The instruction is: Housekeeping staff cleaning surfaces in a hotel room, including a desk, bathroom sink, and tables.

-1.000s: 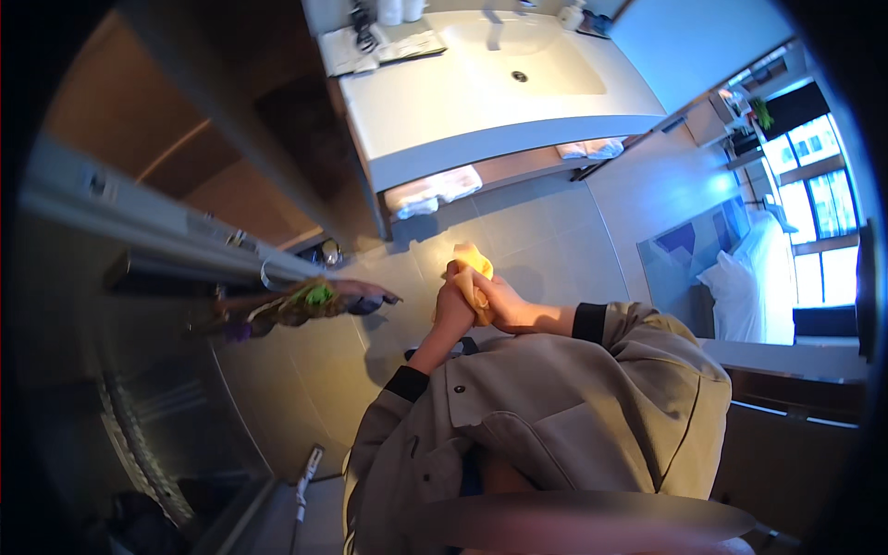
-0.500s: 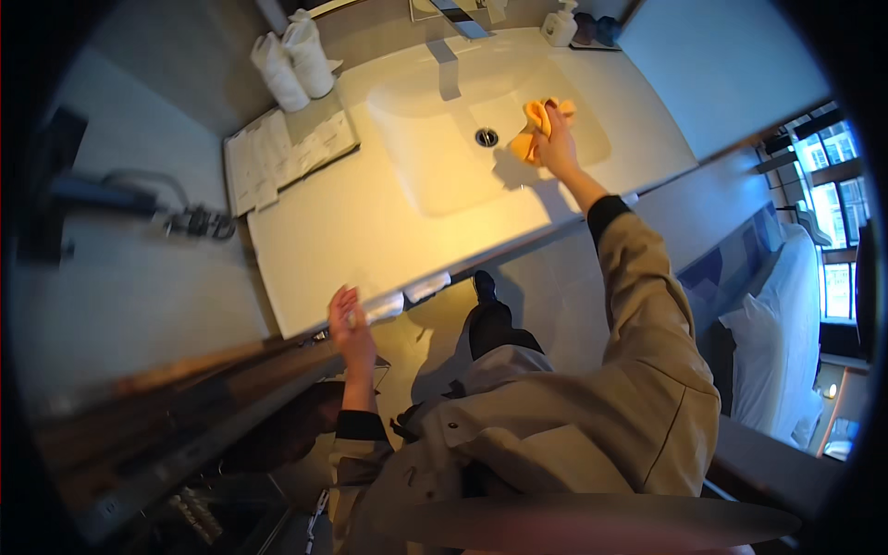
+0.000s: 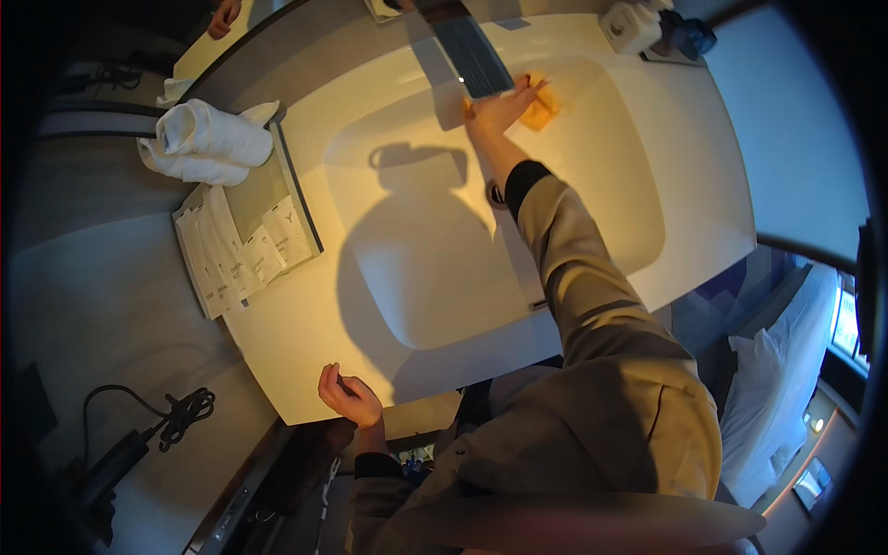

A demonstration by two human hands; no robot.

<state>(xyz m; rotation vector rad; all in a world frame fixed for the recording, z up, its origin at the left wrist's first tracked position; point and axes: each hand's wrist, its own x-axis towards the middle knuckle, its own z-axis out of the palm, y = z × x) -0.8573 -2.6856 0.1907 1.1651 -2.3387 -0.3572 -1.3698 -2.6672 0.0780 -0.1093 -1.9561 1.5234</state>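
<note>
My right hand (image 3: 499, 113) reaches into the white basin (image 3: 592, 213), just below the end of the faucet (image 3: 467, 55). Its fingers stretch out to the right over an orange cloth (image 3: 540, 106), which shows bunched beside and beneath them against the far part of the basin. The palm side is hidden. Near the front left edge of the counter (image 3: 277, 356), my left hand (image 3: 351, 396) hovers with nothing in it, its fingers loosely bent and apart. Beneath my right forearm the round drain (image 3: 496, 192) is partly covered.
Rolled white towels (image 3: 208, 139) and a tray (image 3: 310, 222) with white paper packets (image 3: 245, 254) stand at the left. A white pump bottle (image 3: 631, 26) and dark cups (image 3: 686, 37) sit far right. A black corded hair dryer (image 3: 120, 467) hangs at lower left.
My view has moved closer over the basin. My right hand has shifted with the orange cloth from the basin's right side to beneath the faucet. The left hand still hovers by the counter edge.
</note>
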